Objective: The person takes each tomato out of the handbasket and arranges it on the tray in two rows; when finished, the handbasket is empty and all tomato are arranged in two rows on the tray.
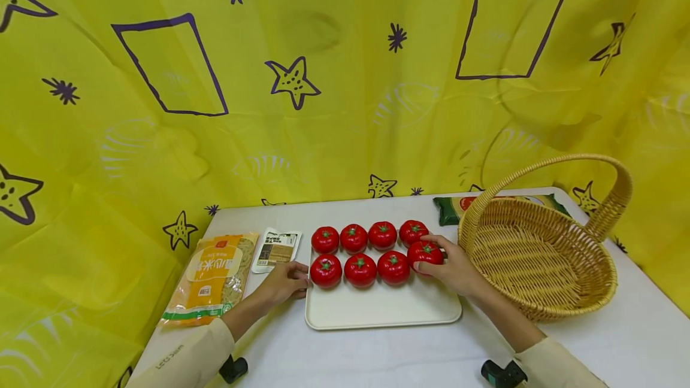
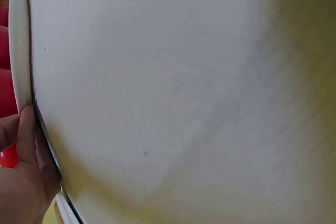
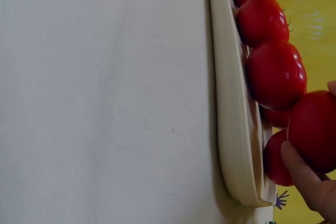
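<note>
Two rows of red tomatoes (image 1: pixel 360 270) stand on a cream tray (image 1: pixel 377 310). My right hand (image 1: pixel 455 265) grips the tomato (image 1: pixel 424 252) at the right end of the front row, thumb in front and fingers behind. In the right wrist view this tomato (image 3: pixel 315 129) appears a little above the tray, partly covering another. At the tray's left side, my left hand (image 1: pixel 286 283) pinches the rim, and the left wrist view shows its fingers (image 2: pixel 27 135) against that edge. The undersides of several tomatoes are hidden.
A wicker basket (image 1: pixel 604 268) with a tall handle stands right of the tray, near my right forearm. Behind it lies a green packet (image 1: pixel 447 211). Left of the tray are an orange food bag (image 1: pixel 212 274) and a small white pouch (image 1: pixel 277 250). A yellow patterned curtain (image 1: pixel 345 136) hangs behind.
</note>
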Motion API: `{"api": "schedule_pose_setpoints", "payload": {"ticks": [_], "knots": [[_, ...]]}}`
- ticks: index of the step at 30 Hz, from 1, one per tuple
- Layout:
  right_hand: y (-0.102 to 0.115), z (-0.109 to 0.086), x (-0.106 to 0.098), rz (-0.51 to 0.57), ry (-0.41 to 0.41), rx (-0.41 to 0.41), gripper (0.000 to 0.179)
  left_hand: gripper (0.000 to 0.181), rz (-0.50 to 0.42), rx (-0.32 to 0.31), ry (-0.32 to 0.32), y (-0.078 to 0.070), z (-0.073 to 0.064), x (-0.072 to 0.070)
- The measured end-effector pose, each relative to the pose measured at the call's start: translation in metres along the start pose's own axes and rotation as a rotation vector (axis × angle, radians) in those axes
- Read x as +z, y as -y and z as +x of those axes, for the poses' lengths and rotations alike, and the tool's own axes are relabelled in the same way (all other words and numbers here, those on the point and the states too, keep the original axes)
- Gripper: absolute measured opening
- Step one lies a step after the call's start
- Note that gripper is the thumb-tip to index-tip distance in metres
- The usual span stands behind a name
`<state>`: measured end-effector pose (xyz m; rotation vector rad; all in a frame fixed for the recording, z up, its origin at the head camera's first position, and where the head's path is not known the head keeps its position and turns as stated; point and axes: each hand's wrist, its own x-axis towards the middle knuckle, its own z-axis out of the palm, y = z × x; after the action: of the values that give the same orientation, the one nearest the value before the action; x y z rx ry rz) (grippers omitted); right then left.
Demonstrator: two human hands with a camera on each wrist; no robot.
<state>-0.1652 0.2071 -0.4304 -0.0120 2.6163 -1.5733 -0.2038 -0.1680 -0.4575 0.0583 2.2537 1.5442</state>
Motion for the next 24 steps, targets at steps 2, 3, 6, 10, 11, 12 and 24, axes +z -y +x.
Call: {"api": "schedule_pose_setpoints", "payload": {"ticks": [2,3,6,10,11,12,24], "knots": [[0.000,-0.001,0.001,-0.008,-0.005,0.009,0.067,0.035,-0.005,0.003,0.001,0.001,0.000,0.000],[0.001,-0.002,0.002,-0.013,-0.006,0.014,0.068,0.035,-0.006,0.004,0.002,0.001,0.001,0.000],[0.000,-0.004,0.004,-0.047,-0.019,0.028,0.071,0.034,-0.004,0.005,0.000,0.002,0.001,0.000],[-0.003,-0.005,0.008,-0.068,-0.048,0.044,0.074,0.033,0.005,-0.006,-0.010,0.002,0.002,0.000],[-0.004,-0.005,0.009,-0.073,-0.058,0.051,0.074,0.033,0.007,-0.012,-0.013,0.002,0.002,0.000],[-0.005,-0.005,0.010,-0.079,-0.065,0.057,0.076,0.033,0.011,-0.010,-0.013,0.002,0.002,-0.001],[-0.014,-0.004,0.012,-0.103,-0.082,0.095,0.073,0.033,0.031,-0.014,-0.018,-0.001,0.000,0.000]]}}
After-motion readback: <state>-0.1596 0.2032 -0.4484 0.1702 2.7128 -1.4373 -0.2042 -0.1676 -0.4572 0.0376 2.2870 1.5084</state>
